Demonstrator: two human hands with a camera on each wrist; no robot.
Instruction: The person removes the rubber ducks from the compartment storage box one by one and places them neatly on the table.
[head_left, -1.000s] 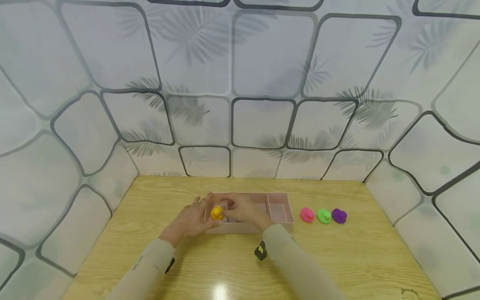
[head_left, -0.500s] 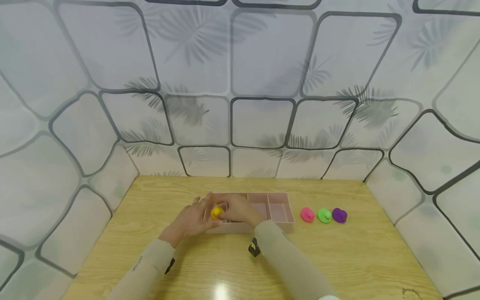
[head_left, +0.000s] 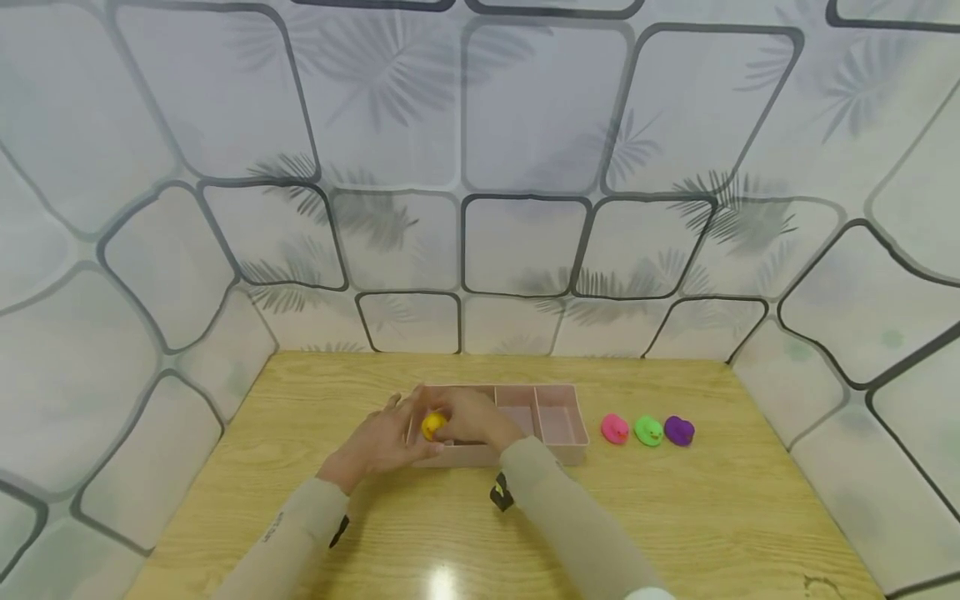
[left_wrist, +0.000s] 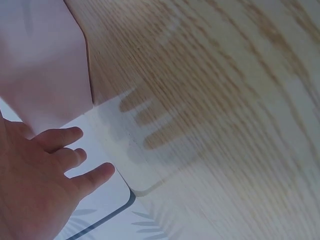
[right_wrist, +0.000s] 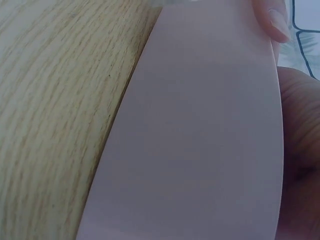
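Note:
A yellow rubber duck sits in the leftmost compartment of a long pink divided box. My right hand reaches over the box from the right, its fingers bent, and holds the duck's right side. Part of the duck is behind those fingers. At the box's left end rests my left hand, thumb along the front rim and index finger near the back corner. In the left wrist view the other fingers stretch out loosely beside the pink box wall. The right wrist view shows mostly the front wall.
To the right of the box, a pink duck, a green duck and a purple duck stand in a row on the wooden table. A patterned backdrop encloses the table's back and sides.
My right hand and forearm have shifted left, and the fingers now cover more of the yellow duck, which has turned slightly. My left hand and the box have stayed in place.

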